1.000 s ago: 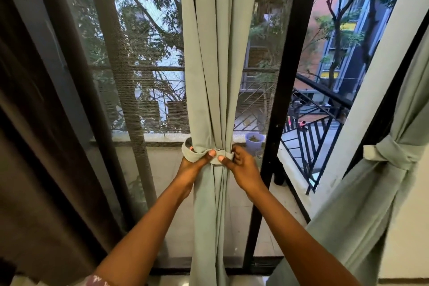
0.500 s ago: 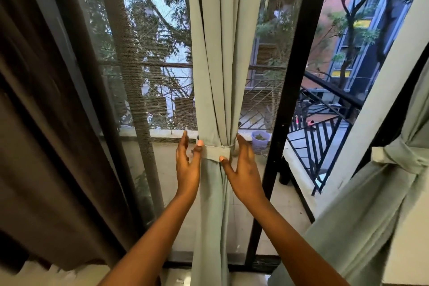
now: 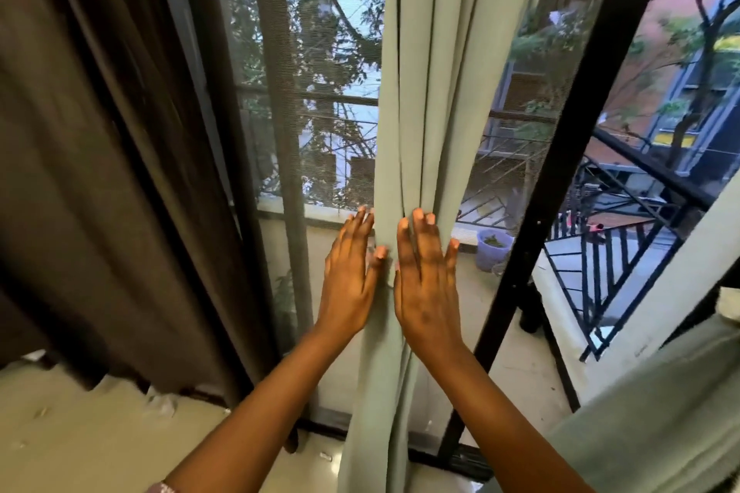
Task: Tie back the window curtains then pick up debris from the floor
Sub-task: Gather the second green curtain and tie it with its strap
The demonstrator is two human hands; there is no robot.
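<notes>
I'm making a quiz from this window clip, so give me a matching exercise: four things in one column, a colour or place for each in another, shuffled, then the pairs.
Things:
1. green curtain
2. brown curtain
3. plant pot
4. scraps on the floor

Descriptions:
A. lower left, below the dark drape
B. outside on the balcony
C. between the left hand and right hand
D. hangs at far left

Pairs: 1-C, 2-D, 3-B, 4-A

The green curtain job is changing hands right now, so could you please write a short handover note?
Left hand: open, fingers straight, against the left side of the gathered green curtain.
Right hand: open, flat on the curtain's front.
Tie band: hidden by the hands, so unconfirmed.
A second green curtain lies at lower right.
Left: check the tie, then pick up the white scraps from the floor.
</notes>
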